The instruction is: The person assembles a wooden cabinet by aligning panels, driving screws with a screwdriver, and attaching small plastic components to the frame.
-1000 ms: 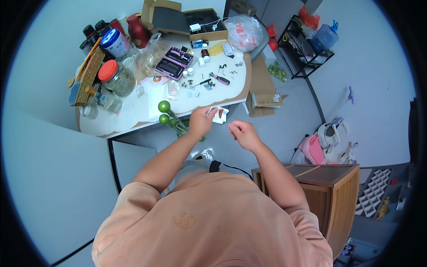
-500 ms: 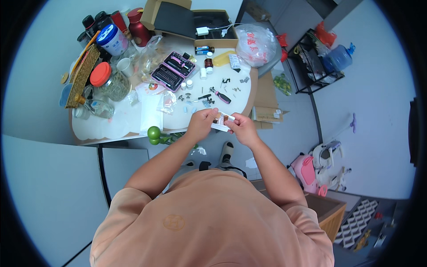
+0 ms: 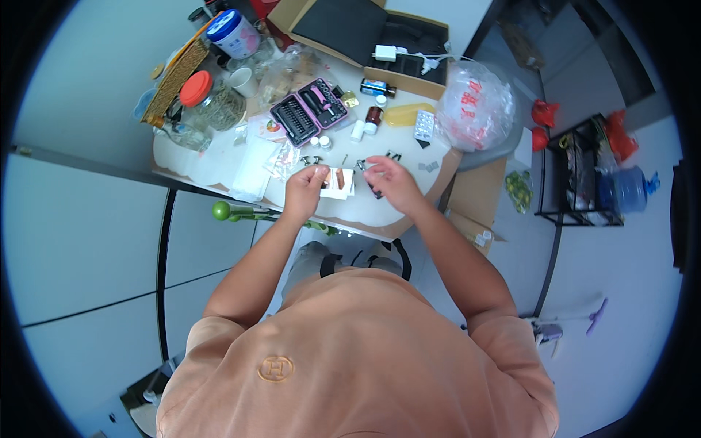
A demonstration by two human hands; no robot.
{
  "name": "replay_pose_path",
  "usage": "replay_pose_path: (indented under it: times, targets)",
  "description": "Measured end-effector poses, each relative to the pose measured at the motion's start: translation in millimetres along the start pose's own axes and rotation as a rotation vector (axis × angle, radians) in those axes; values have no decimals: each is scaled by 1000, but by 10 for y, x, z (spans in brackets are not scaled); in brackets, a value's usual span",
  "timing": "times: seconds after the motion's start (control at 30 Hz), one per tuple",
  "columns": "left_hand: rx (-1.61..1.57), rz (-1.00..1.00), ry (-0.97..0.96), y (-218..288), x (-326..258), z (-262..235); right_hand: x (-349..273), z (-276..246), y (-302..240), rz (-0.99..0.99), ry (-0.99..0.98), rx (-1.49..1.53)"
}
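My left hand (image 3: 304, 192) is closed on a small white printed card (image 3: 339, 182) with brown pictures, pinched at its left edge over the near part of the table. A second white edge shows behind it; whether it is a stack or a folded packet I cannot tell. To the right of the card, my right hand (image 3: 394, 185) is apart from it, fingers loosely extended with nothing visible in them. Partly hidden under those fingers lies a dark-handled screwdriver (image 3: 377, 193). Small metal fittings (image 3: 312, 160) lie beyond the left hand.
A pink-edged tool case (image 3: 308, 111) lies opened mid-table. Past it are a brown bottle (image 3: 373, 119), a pill blister pack (image 3: 424, 125) and a cardboard box (image 3: 407, 82). Jars, including a red-lidded one (image 3: 197, 89), crowd the left. A stuffed plastic bag (image 3: 476, 106) sits at right.
My right hand has let go of the white card and moved right. The left hand still holds it, moved slightly left. The whole view has shifted, with the table now nearer.
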State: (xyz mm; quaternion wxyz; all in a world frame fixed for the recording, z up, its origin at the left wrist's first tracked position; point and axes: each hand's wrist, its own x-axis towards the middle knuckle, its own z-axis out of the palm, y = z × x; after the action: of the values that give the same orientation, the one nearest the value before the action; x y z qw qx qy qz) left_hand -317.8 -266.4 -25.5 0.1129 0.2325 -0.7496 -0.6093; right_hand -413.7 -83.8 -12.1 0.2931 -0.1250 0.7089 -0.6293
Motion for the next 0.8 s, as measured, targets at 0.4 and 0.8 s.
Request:
replay_pose_path:
  times: [0.4,0.8]
  targets:
    - [40,-358,124,-605,351,-220,860,-312,778,231,139,-38]
    - [143,-446,373,-1387,1573,-345,824,-546,654,308,335,-316]
